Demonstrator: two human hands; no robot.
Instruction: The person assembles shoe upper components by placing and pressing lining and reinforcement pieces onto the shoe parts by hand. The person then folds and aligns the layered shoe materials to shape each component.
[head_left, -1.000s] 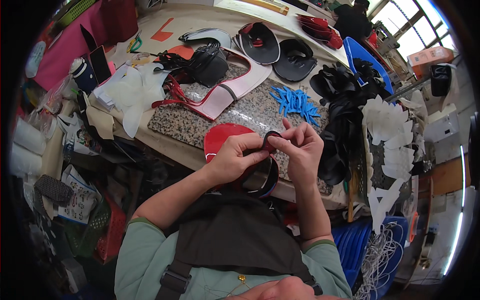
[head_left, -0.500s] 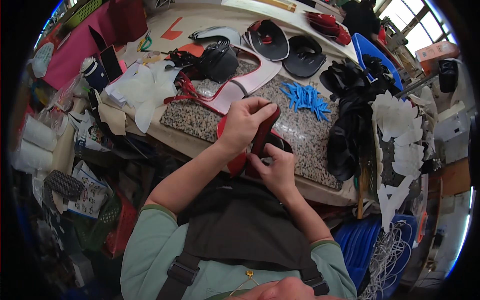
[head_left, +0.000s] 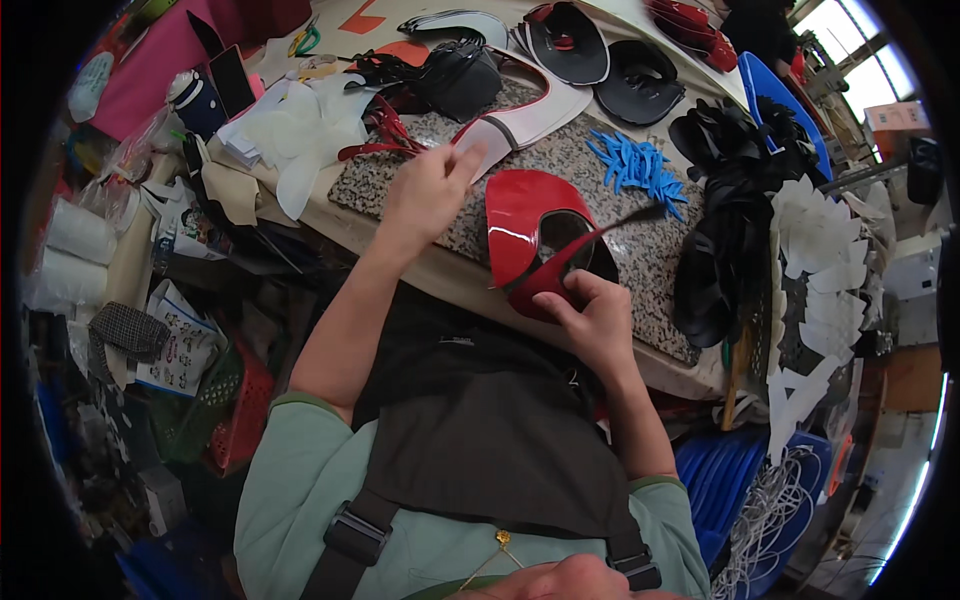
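Observation:
My right hand (head_left: 592,318) pinches the near part of a glossy red shoe upper (head_left: 512,228), between thumb and fingers. The upper's curved front stands toward the far left, and a narrow dark-tipped strap (head_left: 600,232) sticks out to the right. On the speckled stone slab (head_left: 628,262), my left hand (head_left: 428,196) reaches toward a pale pink shoe upper with red edging (head_left: 550,108). Its thumb and fingers are partly apart at that upper's near end; whether they touch it is not clear. Red straps (head_left: 388,132) lie just beyond this hand.
Blue clip-like pieces (head_left: 640,172) are heaped on the slab. Black uppers (head_left: 638,82) and a black bundle (head_left: 460,78) lie behind. White cut pieces (head_left: 310,130) are at left, with more white pieces (head_left: 820,260) and black pieces (head_left: 712,265) at right. A blue bin (head_left: 775,95) stands far right.
My left hand has let go of the red upper's strap and moved left toward the pale upper. My right hand has shifted right with the red upper, whose front now shows.

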